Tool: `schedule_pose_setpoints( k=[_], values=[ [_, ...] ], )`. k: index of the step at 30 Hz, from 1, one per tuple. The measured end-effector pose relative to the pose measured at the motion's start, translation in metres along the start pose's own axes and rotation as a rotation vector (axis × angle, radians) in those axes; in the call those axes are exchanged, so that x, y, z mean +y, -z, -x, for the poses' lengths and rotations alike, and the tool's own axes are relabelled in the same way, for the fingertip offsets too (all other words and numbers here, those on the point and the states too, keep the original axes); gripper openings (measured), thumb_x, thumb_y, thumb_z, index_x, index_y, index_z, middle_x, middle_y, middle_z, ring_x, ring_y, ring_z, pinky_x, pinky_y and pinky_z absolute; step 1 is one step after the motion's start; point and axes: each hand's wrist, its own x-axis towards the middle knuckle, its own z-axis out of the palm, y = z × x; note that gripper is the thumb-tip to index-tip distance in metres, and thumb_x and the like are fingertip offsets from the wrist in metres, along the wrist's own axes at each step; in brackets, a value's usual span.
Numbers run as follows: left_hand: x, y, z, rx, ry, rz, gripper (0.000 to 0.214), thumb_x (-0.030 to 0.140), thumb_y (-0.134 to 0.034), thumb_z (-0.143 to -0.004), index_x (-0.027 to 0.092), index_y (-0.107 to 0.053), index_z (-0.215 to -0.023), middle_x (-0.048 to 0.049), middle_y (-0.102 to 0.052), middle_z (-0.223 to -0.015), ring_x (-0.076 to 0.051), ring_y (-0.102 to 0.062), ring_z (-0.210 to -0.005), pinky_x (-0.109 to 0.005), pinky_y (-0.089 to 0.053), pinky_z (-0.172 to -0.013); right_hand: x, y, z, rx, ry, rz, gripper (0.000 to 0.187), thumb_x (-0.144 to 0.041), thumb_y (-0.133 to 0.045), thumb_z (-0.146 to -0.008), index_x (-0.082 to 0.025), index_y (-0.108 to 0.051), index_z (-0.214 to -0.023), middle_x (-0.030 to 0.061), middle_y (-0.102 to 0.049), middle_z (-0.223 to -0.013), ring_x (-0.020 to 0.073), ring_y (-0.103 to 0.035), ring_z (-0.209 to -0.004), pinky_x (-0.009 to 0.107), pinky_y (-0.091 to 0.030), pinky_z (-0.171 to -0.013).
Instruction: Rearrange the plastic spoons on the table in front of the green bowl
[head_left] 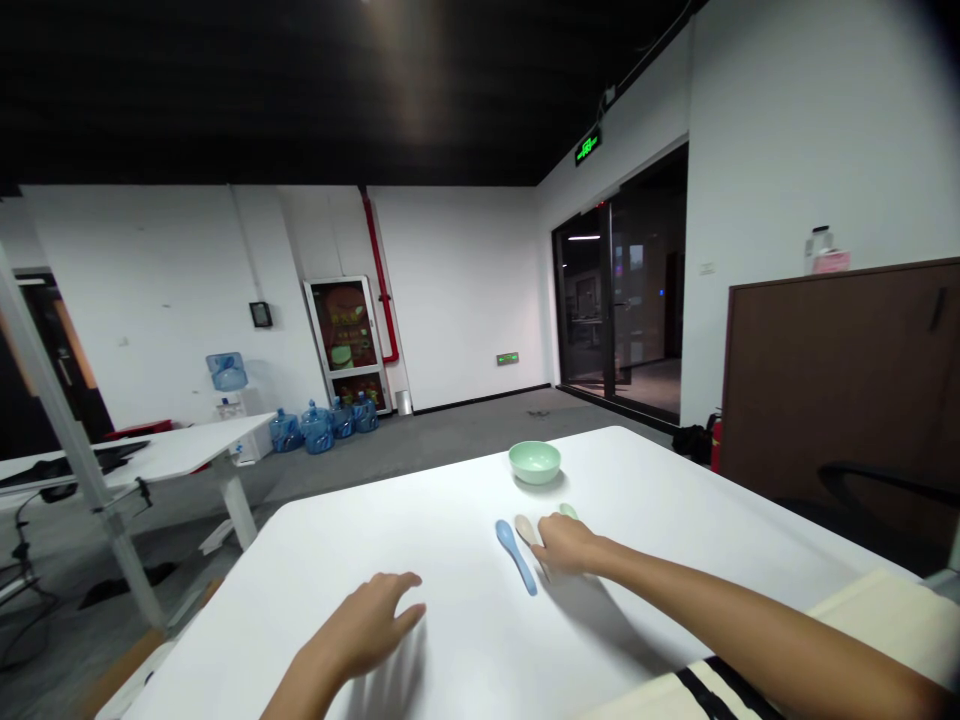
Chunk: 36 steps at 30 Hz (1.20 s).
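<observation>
left hand (366, 626) near table edge (214, 600) | right hand (568, 545) over beige spoon (525, 529)

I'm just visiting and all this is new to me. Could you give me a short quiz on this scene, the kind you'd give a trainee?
1. True or false: the blue spoon lies inside the bowl.
2. What colour is the bowl: A) pale green, B) red, C) black?
3. Which hand is nearer the beige spoon, left or right?

Key:
1. False: it lies on the table, in front of the bowl.
2. A.
3. Right: the right hand is at the spoon, while the left hand is farther off.
</observation>
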Motion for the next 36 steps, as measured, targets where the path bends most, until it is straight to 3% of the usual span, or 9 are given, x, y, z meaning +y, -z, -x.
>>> schedule_pose_setpoints(
  k=[6,15,21,24,27,29,32,36],
  values=[
    [-0.003,-0.002,-0.002,-0.005,-0.007,0.007,0.06,0.065,-0.037,-0.081,0.029,-0.052,-0.127,-0.0067,-0.057,-0.128,-0.028,-0.051,-0.117,-0.039,-0.039,-0.096,-0.012,-0.001,0.001,0.044,0.122,0.051,0.028,-0.039,-0.048,-0.081,-0.016,-0.059,-0.094,0.0126,-0.066,-0.09,0.0247,-0.063,-0.08,0.028,-0.038,-0.062],
    [0.001,0.0,0.0,-0.002,-0.014,0.0,0.06,0.065,-0.036,-0.082,0.029,-0.052,-0.127,-0.0059,-0.057,-0.129,-0.028,-0.05,-0.119,-0.04,-0.038,-0.097,-0.025,-0.012,0.006,0.015,0.128,0.076,0.041,-0.04,-0.05,-0.079,-0.014,-0.047,-0.111,0.0131,-0.063,-0.092,0.0279,-0.063,-0.083,0.031,-0.04,-0.063],
    [0.0,-0.001,-0.001,0.002,-0.004,-0.009,0.059,0.063,-0.037,-0.082,0.029,-0.052,-0.127,-0.0061,-0.058,-0.128,-0.027,-0.05,-0.119,-0.038,-0.039,-0.097,-0.027,-0.02,0.006,-0.01,0.133,0.044,0.028,-0.032,-0.048,-0.079,-0.014,-0.052,-0.1,0.0116,-0.061,-0.085,0.0247,-0.063,-0.077,0.027,-0.037,-0.056],
    [-0.003,-0.002,-0.002,0.004,-0.007,-0.009,0.058,0.063,-0.037,-0.082,0.03,-0.052,-0.127,-0.0058,-0.058,-0.128,-0.028,-0.051,-0.118,-0.039,-0.039,-0.097,-0.025,-0.023,0.004,-0.002,0.121,-0.036,0.034,-0.029,-0.051,-0.075,-0.013,-0.051,-0.105,0.0112,-0.062,-0.087,0.0213,-0.062,-0.073,0.025,-0.035,-0.053],
    [-0.003,-0.002,-0.001,0.005,-0.014,-0.01,0.058,0.063,-0.037,-0.082,0.03,-0.053,-0.126,-0.0065,-0.058,-0.127,-0.027,-0.051,-0.118,-0.04,-0.039,-0.097,-0.017,-0.017,-0.002,0.028,0.105,-0.109,0.031,-0.03,-0.054,-0.075,-0.014,-0.055,-0.101,0.0086,-0.063,-0.085,0.0167,-0.06,-0.067,0.022,-0.032,-0.05],
    [-0.001,-0.001,0.0,0.009,-0.012,-0.011,0.058,0.063,-0.037,-0.082,0.029,-0.053,-0.126,-0.007,-0.058,-0.127,-0.027,-0.051,-0.117,-0.039,-0.039,-0.097,-0.008,-0.009,-0.007,0.02,0.095,-0.119,0.02,-0.03,-0.053,-0.076,-0.014,-0.059,-0.085,0.0067,-0.063,-0.076,0.0137,-0.058,-0.061,0.021,-0.03,-0.049],
    [0.001,0.0,0.0,0.012,-0.016,-0.011,0.058,0.062,-0.037,-0.082,0.029,-0.053,-0.126,-0.0073,-0.058,-0.127,-0.027,-0.051,-0.117,-0.039,-0.039,-0.097,0.014,0.007,-0.014,0.005,0.077,-0.125,0.025,-0.031,-0.048,-0.079,-0.013,-0.058,-0.065,0.0059,-0.062,-0.064,0.0117,-0.055,-0.054,0.021,-0.031,-0.048],
    [0.003,0.0,0.001,0.016,-0.017,-0.011,0.057,0.062,-0.037,-0.082,0.03,-0.053,-0.127,-0.0063,-0.058,-0.127,-0.027,-0.051,-0.118,-0.04,-0.039,-0.097,0.053,0.022,-0.014,0.052,0.052,-0.078,0.025,-0.029,-0.047,-0.079,-0.013,-0.058,-0.063,0.0053,-0.061,-0.061,0.0115,-0.053,-0.051,0.022,-0.029,-0.047]
  ],
)
